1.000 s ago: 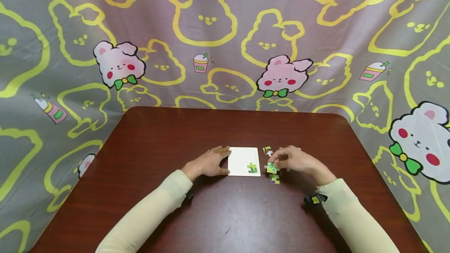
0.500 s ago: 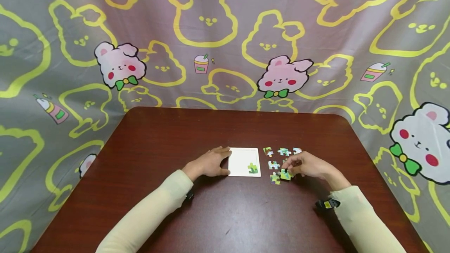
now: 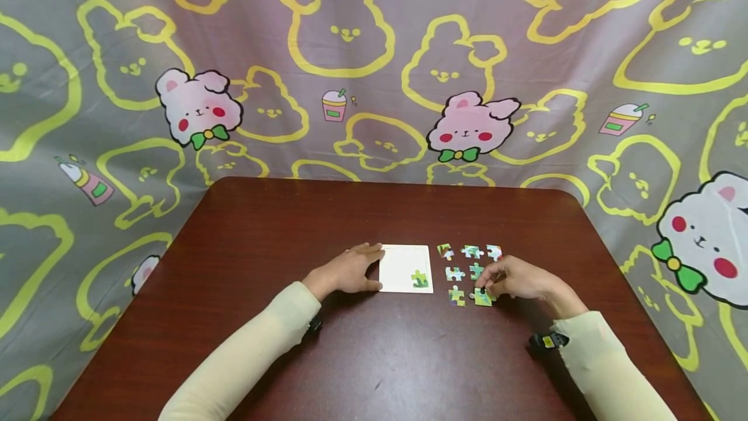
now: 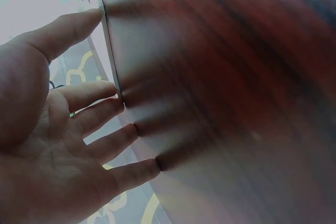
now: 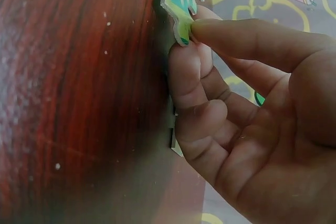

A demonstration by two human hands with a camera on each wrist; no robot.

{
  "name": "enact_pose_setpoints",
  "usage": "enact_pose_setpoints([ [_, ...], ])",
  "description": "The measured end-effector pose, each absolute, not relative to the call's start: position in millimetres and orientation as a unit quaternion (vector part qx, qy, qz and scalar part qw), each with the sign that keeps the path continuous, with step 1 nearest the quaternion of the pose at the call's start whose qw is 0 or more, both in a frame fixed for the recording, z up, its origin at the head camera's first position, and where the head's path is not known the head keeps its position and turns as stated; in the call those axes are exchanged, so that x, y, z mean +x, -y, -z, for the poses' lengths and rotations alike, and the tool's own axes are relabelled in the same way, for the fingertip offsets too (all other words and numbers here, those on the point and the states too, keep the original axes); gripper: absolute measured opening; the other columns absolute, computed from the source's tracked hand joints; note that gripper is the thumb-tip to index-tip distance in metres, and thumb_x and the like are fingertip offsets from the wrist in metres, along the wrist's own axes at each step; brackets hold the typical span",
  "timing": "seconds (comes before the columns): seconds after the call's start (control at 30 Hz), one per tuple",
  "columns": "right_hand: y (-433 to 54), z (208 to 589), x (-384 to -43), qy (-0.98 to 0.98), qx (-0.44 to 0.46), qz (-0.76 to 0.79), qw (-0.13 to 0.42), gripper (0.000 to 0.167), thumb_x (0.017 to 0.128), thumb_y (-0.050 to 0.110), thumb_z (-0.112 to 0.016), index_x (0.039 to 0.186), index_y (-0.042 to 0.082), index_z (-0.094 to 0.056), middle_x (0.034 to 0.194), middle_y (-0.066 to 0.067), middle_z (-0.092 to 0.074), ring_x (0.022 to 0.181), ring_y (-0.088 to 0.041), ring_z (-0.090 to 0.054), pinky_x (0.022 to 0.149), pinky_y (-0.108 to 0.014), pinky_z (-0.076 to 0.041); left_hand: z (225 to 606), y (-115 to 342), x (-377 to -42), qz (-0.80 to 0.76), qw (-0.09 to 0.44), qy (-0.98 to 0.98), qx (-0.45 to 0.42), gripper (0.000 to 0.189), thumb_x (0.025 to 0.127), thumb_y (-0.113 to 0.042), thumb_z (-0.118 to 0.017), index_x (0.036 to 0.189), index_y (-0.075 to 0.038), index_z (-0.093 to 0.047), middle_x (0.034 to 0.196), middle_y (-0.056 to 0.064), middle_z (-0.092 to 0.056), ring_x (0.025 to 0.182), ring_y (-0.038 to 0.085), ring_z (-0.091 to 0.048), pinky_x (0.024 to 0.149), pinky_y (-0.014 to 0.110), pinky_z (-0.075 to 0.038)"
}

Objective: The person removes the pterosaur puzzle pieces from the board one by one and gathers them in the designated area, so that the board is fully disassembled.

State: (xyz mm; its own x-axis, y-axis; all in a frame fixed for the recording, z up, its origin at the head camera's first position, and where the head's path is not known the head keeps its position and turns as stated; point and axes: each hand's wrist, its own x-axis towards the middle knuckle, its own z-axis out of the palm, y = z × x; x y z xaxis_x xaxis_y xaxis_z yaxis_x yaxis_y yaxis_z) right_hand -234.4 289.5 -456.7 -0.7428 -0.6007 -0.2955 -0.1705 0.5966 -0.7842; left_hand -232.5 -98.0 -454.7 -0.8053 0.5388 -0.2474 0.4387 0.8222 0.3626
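My left hand (image 3: 349,270) rests at the left edge of a white square puzzle board (image 3: 400,264). Its fingers and thumb are spread, with the tips along the board's edge in the left wrist view. One green jigsaw piece (image 3: 419,280) lies in the board's near right corner. To the right of the board, my right hand (image 3: 520,277) pinches a green and yellow jigsaw piece (image 3: 483,297) by its edge, low at the table. In the right wrist view, the thumb and a fingertip meet at a tab of this piece (image 5: 182,3); the other fingers are curled in.
Several jigsaw pieces lie in loose rows right of the board, among them a brown and white piece (image 3: 446,251), a pale piece (image 3: 454,274) and a green one (image 3: 457,297). A patterned curtain (image 3: 374,70) surrounds the dark red table (image 3: 292,213).
My right hand has moved right and slightly nearer with the green and yellow jigsaw piece, from beside the board to the near end of the rows. My left hand has stayed put.
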Motion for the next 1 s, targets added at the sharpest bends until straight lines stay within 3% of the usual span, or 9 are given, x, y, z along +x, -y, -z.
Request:
enact_pose_setpoints([
  [0.43, -287, 454, -232, -0.854, -0.218, 0.384, 0.276, 0.015, 0.090, 0.004, -0.067, 0.103, 0.004, -0.074, 0.086, -0.010, -0.067, 0.061, -0.009, -0.050, 0.048, -0.019, -0.036, 453, 100, -234, -0.150, 0.174, -0.937, 0.262, 0.076, 0.092, -0.040, -0.069, 0.154, -0.009, -0.038, 0.166, 0.008, -0.027, 0.154, 0.035, -0.022, 0.121, 0.057, -0.027],
  [0.63, -283, 452, -233, -0.860, -0.208, 0.381, 0.268, 0.016, 0.092, 0.009, -0.067, 0.106, 0.006, -0.073, 0.090, -0.008, -0.070, 0.066, -0.011, -0.054, 0.052, -0.022, -0.041, 454, 100, -234, -0.145, 0.177, -0.938, 0.261, 0.076, 0.094, -0.041, -0.068, 0.155, -0.010, -0.036, 0.166, 0.006, -0.026, 0.154, 0.033, -0.021, 0.121, 0.057, -0.026],
  [0.8, -272, 450, -234, -0.874, -0.192, 0.378, 0.236, 0.014, 0.094, 0.014, -0.067, 0.105, 0.008, -0.074, 0.094, -0.009, -0.073, 0.076, -0.015, -0.060, 0.061, -0.026, -0.048, 453, 100, -233, -0.144, 0.178, -0.938, 0.261, 0.076, 0.094, -0.041, -0.068, 0.155, -0.010, -0.036, 0.166, 0.006, -0.026, 0.154, 0.033, -0.022, 0.121, 0.057, -0.026],
  [1.0, -252, 452, -234, -0.882, -0.205, 0.383, 0.185, 0.014, 0.092, 0.013, -0.069, 0.103, 0.006, -0.074, 0.092, -0.008, -0.073, 0.075, -0.012, -0.061, 0.063, -0.026, -0.050, 455, 100, -234, -0.145, 0.177, -0.938, 0.260, 0.076, 0.093, -0.041, -0.068, 0.155, -0.010, -0.036, 0.166, 0.005, -0.026, 0.154, 0.033, -0.022, 0.121, 0.056, -0.026],
])
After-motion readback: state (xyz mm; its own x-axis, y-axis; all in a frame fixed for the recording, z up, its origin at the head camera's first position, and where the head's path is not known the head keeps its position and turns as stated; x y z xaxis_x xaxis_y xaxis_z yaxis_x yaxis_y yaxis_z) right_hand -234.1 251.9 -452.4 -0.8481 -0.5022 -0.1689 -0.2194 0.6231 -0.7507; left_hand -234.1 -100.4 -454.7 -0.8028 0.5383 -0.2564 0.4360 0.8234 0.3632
